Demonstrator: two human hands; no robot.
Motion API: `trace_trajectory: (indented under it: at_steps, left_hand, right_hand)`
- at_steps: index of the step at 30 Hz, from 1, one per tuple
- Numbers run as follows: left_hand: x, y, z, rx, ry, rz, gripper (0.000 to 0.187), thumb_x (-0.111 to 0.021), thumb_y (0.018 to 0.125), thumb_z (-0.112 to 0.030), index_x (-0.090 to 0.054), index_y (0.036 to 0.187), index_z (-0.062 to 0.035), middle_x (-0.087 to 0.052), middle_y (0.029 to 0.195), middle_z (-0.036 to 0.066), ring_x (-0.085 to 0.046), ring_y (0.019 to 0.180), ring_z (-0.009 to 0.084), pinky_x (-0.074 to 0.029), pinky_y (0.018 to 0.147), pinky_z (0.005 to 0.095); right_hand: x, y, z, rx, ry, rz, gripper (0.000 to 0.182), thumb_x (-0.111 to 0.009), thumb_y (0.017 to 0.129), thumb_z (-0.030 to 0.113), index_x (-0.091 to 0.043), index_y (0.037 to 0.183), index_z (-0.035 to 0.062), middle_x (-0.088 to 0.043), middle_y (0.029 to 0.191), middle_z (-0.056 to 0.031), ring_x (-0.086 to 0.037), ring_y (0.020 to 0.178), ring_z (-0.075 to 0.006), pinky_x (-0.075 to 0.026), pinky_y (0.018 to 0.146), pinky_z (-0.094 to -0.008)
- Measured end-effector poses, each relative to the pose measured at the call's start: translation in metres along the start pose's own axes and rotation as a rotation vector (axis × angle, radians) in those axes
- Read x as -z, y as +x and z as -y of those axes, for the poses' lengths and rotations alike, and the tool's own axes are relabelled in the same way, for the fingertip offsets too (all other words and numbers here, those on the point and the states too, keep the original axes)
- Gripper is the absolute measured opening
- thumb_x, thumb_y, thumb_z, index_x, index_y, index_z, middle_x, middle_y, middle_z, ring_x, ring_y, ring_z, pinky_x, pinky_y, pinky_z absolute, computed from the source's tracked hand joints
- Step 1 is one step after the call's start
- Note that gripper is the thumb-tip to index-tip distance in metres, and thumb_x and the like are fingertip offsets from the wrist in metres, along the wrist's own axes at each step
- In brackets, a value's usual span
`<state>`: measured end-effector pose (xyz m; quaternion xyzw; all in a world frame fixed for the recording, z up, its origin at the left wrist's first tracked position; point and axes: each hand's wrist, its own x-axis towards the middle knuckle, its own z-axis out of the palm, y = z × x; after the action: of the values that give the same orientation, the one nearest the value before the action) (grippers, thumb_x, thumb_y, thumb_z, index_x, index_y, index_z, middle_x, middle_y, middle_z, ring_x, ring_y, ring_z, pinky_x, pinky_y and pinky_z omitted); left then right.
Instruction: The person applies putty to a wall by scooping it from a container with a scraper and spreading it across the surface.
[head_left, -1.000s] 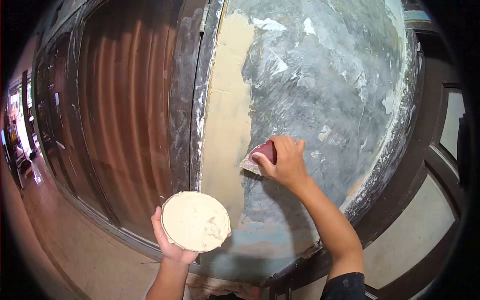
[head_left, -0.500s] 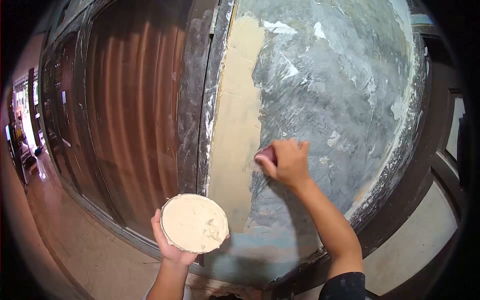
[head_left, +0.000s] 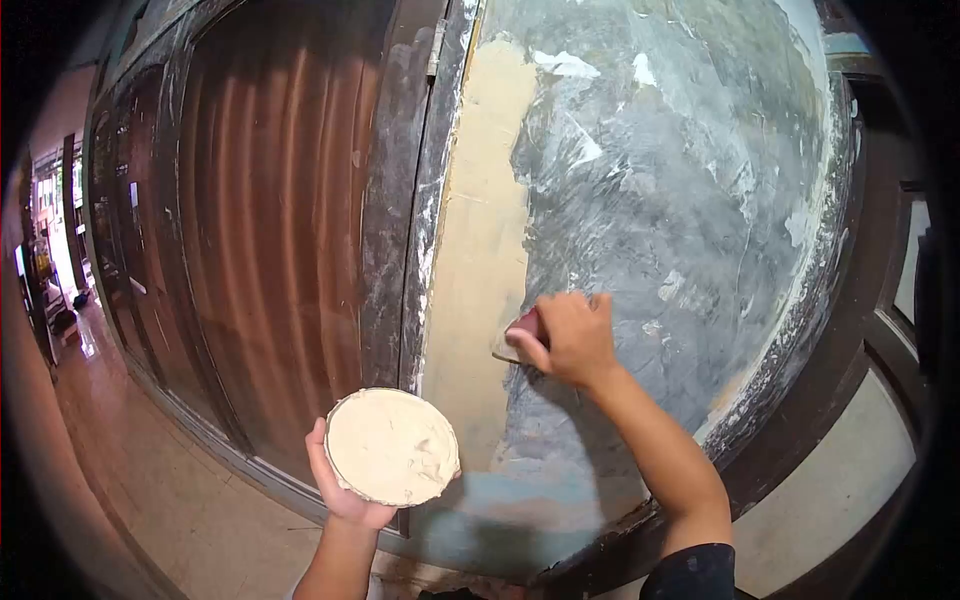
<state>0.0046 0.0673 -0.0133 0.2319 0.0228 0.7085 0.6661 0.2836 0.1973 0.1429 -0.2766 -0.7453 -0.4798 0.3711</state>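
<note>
My right hand is closed round the dark red handle of a putty knife. The blade lies at the right edge of a cream putty strip that runs down the wall. Lower left, my left hand holds up a round tub of putty, its fingers wrapped round the underside and sides. The cream putty in the tub has a smooth top with a rough, scooped patch on its right side. Grey, patchy wall lies to the right of the strip.
Left of the strip stands a dark wooden frame with a hinge and a glass panel with brown curtains behind. A dark panelled door is at the right. The floor shows at lower left.
My right hand and the putty knife have moved slightly down along the strip's right edge, and the blade has tilted. The tub in my left hand stays in nearly the same place.
</note>
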Motion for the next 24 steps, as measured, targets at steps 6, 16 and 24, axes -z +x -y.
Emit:
trace_trajectory:
  at_steps: [6,16,24]
  left_hand:
    - [-0.01,-0.002,-0.001,0.011,-0.012,0.029,0.078,-0.036,0.1,-0.072,-0.053,0.151,-0.015,-0.056,0.152,0.017,-0.058,0.13,0.0485,-0.046,0.098,0.0806]
    - [-0.005,-0.003,0.0,0.016,-0.022,-0.011,0.078,-0.038,0.099,-0.072,-0.054,0.15,-0.0149,-0.057,0.15,0.017,-0.059,0.129,0.0487,-0.048,0.096,0.0806]
    - [-0.001,-0.008,-0.002,-0.041,-0.004,-0.017,0.076,-0.038,0.1,-0.07,-0.055,0.149,-0.0142,-0.056,0.151,0.017,-0.059,0.13,0.0486,-0.049,0.099,0.077]
  right_hand:
    - [0.004,0.031,-0.02,-0.188,-0.066,-0.23,0.043,-0.081,0.084,0.05,-0.067,0.099,0.0125,-0.059,0.08,-0.0017,-0.056,0.075,-0.0223,-0.032,0.074,-0.0423]
    - [-0.001,0.035,-0.02,-0.14,-0.09,-0.135,0.042,-0.078,0.085,0.052,-0.064,0.097,0.014,-0.058,0.083,-0.0027,-0.054,0.077,-0.0236,-0.032,0.077,-0.0438]
    - [-0.013,0.002,0.007,0.077,-0.077,0.043,0.043,-0.079,0.085,0.051,-0.066,0.102,0.0138,-0.062,0.088,-0.0025,-0.058,0.08,-0.0247,-0.033,0.077,-0.0448]
